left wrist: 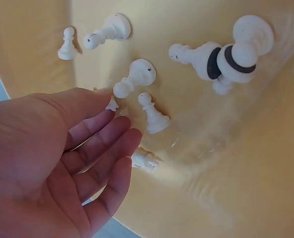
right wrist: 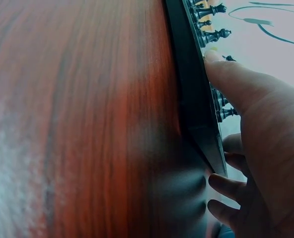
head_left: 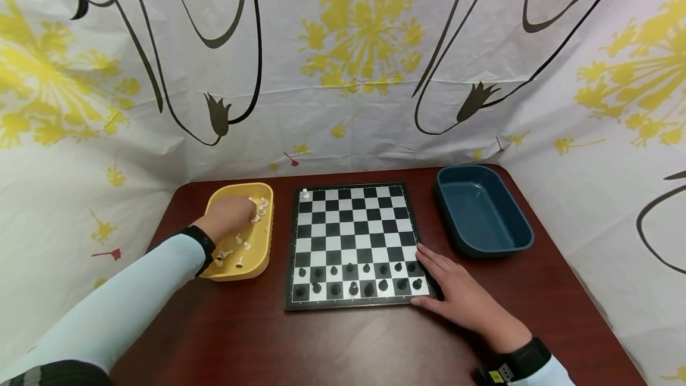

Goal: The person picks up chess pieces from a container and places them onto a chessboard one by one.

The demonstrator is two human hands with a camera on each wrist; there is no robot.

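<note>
A dark reddish-brown wooden tabletop (head_left: 354, 344) with rounded corners is seen, its grain streaked lengthwise and a dull sheen caught on it. It is closed in on three sides by a white cloth backdrop (head_left: 343, 58) printed with yellow flower bursts and looping black stems, which is creased where it meets the wood.

A black-and-white chessboard (head_left: 354, 243) is laid at the middle of the tabletop. Black pieces (head_left: 356, 279) are ranged in its two nearest rows, and a single white piece (head_left: 305, 194) is stood on its far left corner. To the left of the chessboard a yellow tray (head_left: 252, 270) is placed, with white chess pieces (left wrist: 147, 94) scattered in it, most lying on their sides. To the right of the chessboard a dark blue tray (head_left: 482, 210) is set.

The left hand (head_left: 227, 216) is lowered into the yellow tray, its fingers loosely spread over the white pieces and nothing gripped; a small piece is touched or nearly touched by the fingertips (left wrist: 122, 126). The right hand (head_left: 461, 296) is laid flat at the near right corner of the chessboard, fingers straight, the thumb pressed along the frame.
</note>
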